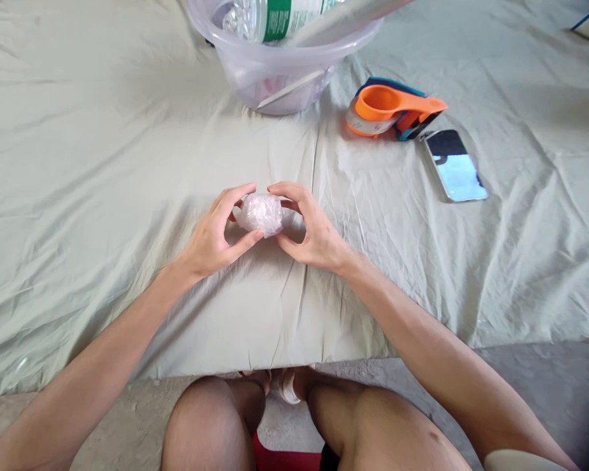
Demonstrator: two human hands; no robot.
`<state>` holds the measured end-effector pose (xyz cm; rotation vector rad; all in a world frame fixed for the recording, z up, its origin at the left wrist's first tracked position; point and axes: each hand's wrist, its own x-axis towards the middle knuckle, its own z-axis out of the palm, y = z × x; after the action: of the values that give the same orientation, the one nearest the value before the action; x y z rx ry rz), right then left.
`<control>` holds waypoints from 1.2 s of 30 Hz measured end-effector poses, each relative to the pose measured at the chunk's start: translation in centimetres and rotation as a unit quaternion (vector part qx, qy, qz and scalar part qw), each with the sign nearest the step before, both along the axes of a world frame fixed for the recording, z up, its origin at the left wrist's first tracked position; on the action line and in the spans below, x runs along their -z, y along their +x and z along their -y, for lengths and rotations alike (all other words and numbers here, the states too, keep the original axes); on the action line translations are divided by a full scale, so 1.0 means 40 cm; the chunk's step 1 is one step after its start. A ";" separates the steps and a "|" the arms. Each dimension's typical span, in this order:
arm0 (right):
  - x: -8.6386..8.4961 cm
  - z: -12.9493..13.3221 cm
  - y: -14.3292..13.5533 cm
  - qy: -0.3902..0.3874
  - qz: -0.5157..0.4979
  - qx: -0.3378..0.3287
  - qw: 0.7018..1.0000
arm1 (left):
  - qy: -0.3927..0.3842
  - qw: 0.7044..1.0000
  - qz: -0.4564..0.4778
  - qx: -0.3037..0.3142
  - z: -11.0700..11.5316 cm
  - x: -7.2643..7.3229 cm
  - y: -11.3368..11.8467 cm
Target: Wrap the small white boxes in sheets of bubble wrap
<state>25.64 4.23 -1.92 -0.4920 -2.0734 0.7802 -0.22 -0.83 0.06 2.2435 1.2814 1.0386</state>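
A wrinkled pale green cloth (103, 163) fills most of my view, spread over the surface in front of me, its near edge running just above my knees. Below that edge is the grey floor (544, 386), and my bare legs (206, 425) are bent there, with a strip of something red (287, 460) between the thighs. My forearms come in from the two lower corners and meet near the middle. At the far side stands a translucent lilac plastic basin (279, 55), cut off by the top of the view; inside it a clear bottle (260, 19) with a green and white label lies on its side, and a long whitish piece (346, 23) slants across the rim. Right of the basin sits an orange tape dispenser (407, 101) with blue parts. My left hand (216, 229) and my right hand (317, 229) face each other, fingers curved, thumbs on the near side, the two index fingertips close but apart. Just beside the dispenser's handle lies a smartphone (456, 167), its screen reflecting light. Smallest is the clear-plastic-wrapped bundle (262, 212), pinched between both my hands; what is inside the crinkled wrap I cannot tell
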 end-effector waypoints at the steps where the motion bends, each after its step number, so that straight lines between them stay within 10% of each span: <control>1: -0.002 0.002 0.003 -0.011 0.002 -0.009 1.000 | 0.011 1.000 -0.009 -0.002 0.001 0.000 0.003; 23: -0.036 0.017 -0.003 0.200 0.019 0.058 0.978 | 0.145 0.987 -0.061 0.040 0.013 0.009 0.027; 36: -0.066 0.018 0.012 0.187 0.051 0.031 0.981 | 0.166 0.979 -0.112 0.033 0.017 0.018 0.022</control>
<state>26.12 3.52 0.72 -0.3896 -2.2225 0.3206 0.64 -1.52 -0.67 2.7015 1.1786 1.0644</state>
